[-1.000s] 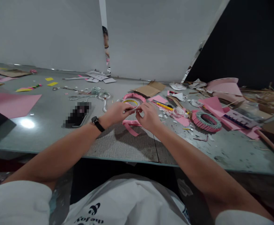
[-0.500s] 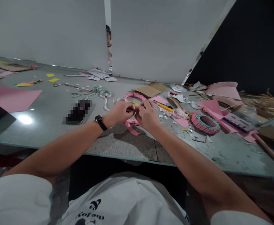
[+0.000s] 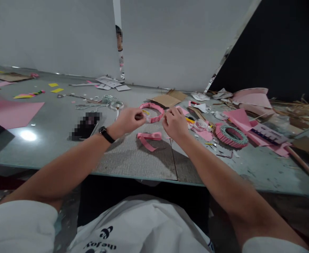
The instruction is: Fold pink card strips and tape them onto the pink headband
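Note:
My left hand (image 3: 130,120) is closed, and a small clear and yellow roll that looks like tape (image 3: 145,112) shows at its fingertips. To its right my right hand (image 3: 176,123) is pinched; whatever lies between thumb and fingers is too small to make out. Just behind both hands a pleated pink ring (image 3: 156,118) rests on the table. A folded pink paper strip with a loose tail (image 3: 148,140) lies on the grey board (image 3: 136,163) below the gap between my hands.
A phone (image 3: 87,125) and a white ribbon loop (image 3: 117,105) lie to the left. On the right are a pink ring with green-white cord (image 3: 232,136), a white roll (image 3: 200,125), pink sheets and scraps. Brown cardboard (image 3: 167,98) sits behind. A person shows through the panel gap.
My hands have moved apart, the left one leftward and the right one rightward. The pink ring and the folded pink strip now show more fully between them.

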Demonstrator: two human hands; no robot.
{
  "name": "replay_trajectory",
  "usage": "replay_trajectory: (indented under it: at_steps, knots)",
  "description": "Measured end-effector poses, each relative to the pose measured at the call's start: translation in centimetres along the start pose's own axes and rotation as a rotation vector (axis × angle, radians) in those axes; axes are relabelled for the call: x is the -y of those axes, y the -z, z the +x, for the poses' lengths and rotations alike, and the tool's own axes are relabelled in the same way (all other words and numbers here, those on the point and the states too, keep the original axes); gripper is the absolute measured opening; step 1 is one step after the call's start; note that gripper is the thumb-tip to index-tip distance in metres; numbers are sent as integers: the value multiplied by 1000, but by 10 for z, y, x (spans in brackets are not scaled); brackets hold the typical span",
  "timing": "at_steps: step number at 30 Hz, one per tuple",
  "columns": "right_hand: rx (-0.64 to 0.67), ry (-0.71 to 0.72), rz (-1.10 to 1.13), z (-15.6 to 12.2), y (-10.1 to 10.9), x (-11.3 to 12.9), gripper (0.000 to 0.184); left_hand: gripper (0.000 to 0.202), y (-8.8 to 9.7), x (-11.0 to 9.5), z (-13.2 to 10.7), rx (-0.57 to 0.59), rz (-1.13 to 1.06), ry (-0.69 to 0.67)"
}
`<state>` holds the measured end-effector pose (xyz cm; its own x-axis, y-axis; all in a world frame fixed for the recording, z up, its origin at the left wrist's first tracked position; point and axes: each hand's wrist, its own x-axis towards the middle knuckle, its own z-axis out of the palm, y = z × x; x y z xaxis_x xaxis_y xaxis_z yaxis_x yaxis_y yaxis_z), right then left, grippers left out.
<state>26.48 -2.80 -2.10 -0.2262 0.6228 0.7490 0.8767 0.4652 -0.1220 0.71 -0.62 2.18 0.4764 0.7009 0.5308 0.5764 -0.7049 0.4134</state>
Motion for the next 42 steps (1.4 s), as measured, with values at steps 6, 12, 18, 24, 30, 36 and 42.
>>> replay_trajectory:
  at_steps: [6, 12, 18, 24, 30, 36, 42]
  knots:
    - [247, 189, 313, -7, 1, 22, 24, 24, -10, 45, 8, 59, 57, 47]
    - [522, 229, 428, -13, -3, 48, 57, 27, 1, 46, 10, 256, 354, 316]
    - [517, 141, 642, -12, -3, 44, 49, 18, 8, 28, 7, 365, 418, 358]
    - [410, -222, 907, -5, 5, 29, 58, 36, 5, 17, 8, 85, 108, 184]
    - [212, -463, 1021, 0, 6, 18, 60, 42, -4, -5, -2, 361, -330, 121]
    - [131, -569, 1076, 3, 10, 24, 58, 36, -12, -8, -6, 348, -611, 258]
    - [173, -707, 1507, 7, 23, 35, 39, 32, -20, -3, -4, 174, -864, 412]
